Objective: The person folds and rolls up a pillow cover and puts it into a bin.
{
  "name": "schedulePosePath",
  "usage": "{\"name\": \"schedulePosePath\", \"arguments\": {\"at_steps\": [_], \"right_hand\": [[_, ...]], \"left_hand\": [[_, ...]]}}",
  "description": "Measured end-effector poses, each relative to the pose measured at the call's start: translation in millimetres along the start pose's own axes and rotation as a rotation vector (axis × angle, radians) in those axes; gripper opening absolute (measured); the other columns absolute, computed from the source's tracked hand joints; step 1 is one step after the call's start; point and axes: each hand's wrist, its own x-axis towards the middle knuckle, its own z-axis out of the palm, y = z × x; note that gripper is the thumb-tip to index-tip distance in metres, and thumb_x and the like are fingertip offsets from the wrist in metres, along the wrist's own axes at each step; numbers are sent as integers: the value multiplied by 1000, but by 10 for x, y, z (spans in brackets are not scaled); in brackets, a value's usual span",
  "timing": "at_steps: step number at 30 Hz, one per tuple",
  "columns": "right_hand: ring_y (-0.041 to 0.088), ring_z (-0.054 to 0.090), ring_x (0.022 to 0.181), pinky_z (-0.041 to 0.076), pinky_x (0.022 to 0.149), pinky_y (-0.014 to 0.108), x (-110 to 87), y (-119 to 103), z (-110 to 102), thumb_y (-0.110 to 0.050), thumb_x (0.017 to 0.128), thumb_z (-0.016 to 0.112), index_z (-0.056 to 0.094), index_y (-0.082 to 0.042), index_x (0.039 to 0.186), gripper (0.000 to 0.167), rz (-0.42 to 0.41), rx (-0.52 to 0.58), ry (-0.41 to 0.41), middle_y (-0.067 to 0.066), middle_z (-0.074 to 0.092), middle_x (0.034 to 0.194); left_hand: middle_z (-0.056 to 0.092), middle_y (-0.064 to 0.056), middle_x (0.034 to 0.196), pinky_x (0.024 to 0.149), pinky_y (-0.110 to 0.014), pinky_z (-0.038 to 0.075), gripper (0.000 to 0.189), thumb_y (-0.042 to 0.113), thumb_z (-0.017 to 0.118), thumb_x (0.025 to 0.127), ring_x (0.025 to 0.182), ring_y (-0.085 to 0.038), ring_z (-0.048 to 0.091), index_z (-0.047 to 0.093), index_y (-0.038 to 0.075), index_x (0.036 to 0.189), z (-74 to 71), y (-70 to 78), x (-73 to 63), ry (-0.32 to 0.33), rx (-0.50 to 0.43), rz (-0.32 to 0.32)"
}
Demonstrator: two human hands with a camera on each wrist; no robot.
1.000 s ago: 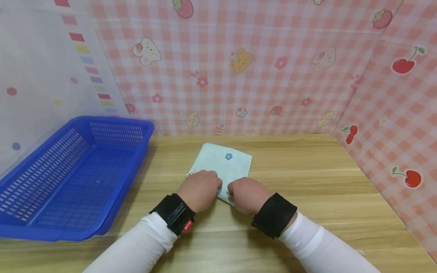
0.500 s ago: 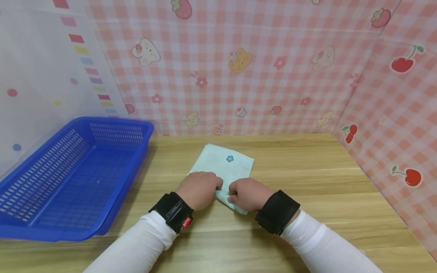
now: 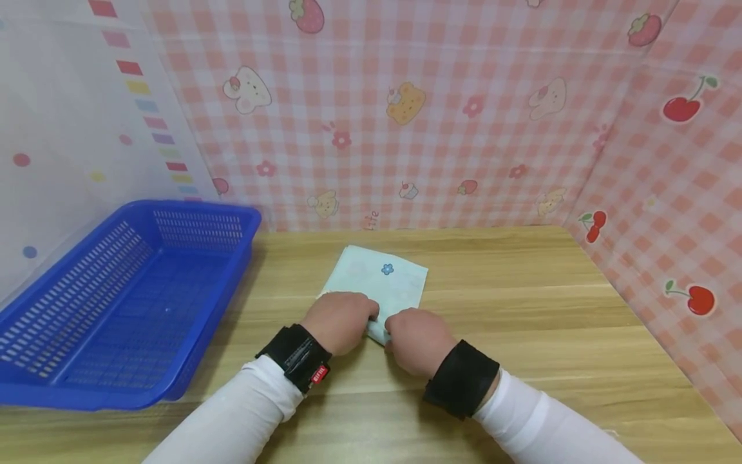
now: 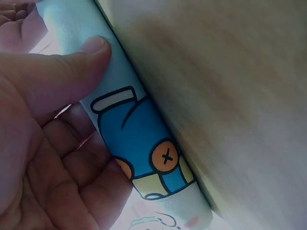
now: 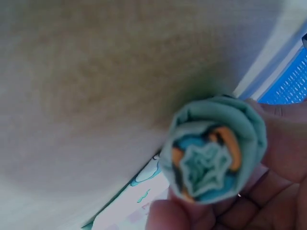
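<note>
A pale mint cloth (image 3: 371, 277) with a small blue flower print lies on the wooden table, its near edge rolled up. My left hand (image 3: 341, 323) grips one end of the roll, and in the left wrist view the thumb (image 4: 91, 60) lies along the top with the fingers curled underneath. That part of the roll (image 4: 139, 139) carries a blue, orange and yellow cartoon print. At the other end is my right hand (image 3: 420, 341), its fingers curled round the roll. The right wrist view looks straight into the coiled end (image 5: 211, 153), with layers wound tightly.
A blue plastic basket (image 3: 228, 293) with slotted sides stands on the left of the wooden table (image 3: 522, 290). Pink checked fabric (image 3: 371, 129) hangs behind and on the right; white dotted fabric hangs on the left.
The near right end of the cloth spread out loose half a second ago and is now gathered under my right hand, which has drawn slightly closer to me. My left hand has barely moved.
</note>
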Motion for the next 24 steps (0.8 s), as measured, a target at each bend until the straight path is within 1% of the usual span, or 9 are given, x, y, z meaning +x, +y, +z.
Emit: {"name": "schedulePosePath", "arguments": {"at_steps": [4, 8, 11, 13, 16, 20, 22, 24], "right_hand": [[18, 49, 64, 49, 60, 37, 29, 26, 20, -13, 94, 75, 65, -7, 83, 16, -2, 6, -21, 4, 60, 72], [19, 46, 62, 42, 60, 34, 66, 82, 28, -15, 96, 73, 60, -10, 78, 23, -3, 62, -40, 2, 54, 68], [19, 45, 61, 38, 59, 31, 82, 115, 29, -16, 97, 73, 59, -12, 76, 26, 0, 100, -49, 1, 51, 66], [18, 45, 60, 36, 59, 30, 91, 135, 33, -17, 98, 72, 58, -12, 75, 27, 8, 123, -62, 1, 49, 65], [17, 44, 60, 34, 58, 29, 101, 154, 29, -17, 98, 73, 58, -13, 74, 28, 24, 154, -76, 0, 47, 65], [17, 45, 60, 35, 59, 29, 100, 156, 25, -19, 99, 72, 58, -12, 76, 27, 47, 165, -89, 0, 48, 66], [18, 47, 61, 37, 59, 30, 90, 145, 27, -20, 97, 74, 60, -11, 80, 24, 68, 169, -95, 1, 51, 68], [18, 50, 64, 41, 61, 31, 73, 129, 30, -20, 95, 77, 62, -9, 88, 19, 90, 180, -98, 1, 56, 73]], "left_hand": [[73, 4, 94, 72, -35, 52, 18, 4, 67, 96, 76, -13, 56, 74, 20, 96, 13, 5, -16, 5, -14, -14], [72, 3, 98, 75, -36, 54, 15, 6, 67, 97, 83, -15, 62, 75, 19, 101, 22, 14, -49, 47, 1, -1], [72, 2, 97, 75, -37, 55, 14, 7, 69, 96, 85, -17, 65, 76, 19, 99, 17, 17, -66, 84, 23, 25], [73, 3, 95, 73, -38, 55, 15, 6, 69, 95, 82, -17, 64, 77, 19, 95, 4, 19, -66, 91, 23, 29], [72, 4, 90, 70, -37, 53, 19, 3, 69, 93, 76, -15, 59, 76, 21, 90, -13, 14, -52, 68, 2, 21], [71, 4, 87, 70, -36, 52, 22, 0, 70, 91, 73, -14, 54, 77, 21, 92, -24, 5, -29, 21, -22, 1], [71, 4, 87, 70, -35, 51, 20, 2, 70, 92, 73, -14, 54, 77, 21, 93, -16, -3, -16, 7, -26, -5], [70, 5, 86, 70, -35, 51, 18, 3, 71, 93, 73, -14, 54, 77, 20, 94, -8, -11, -4, 0, -30, -10]]}}
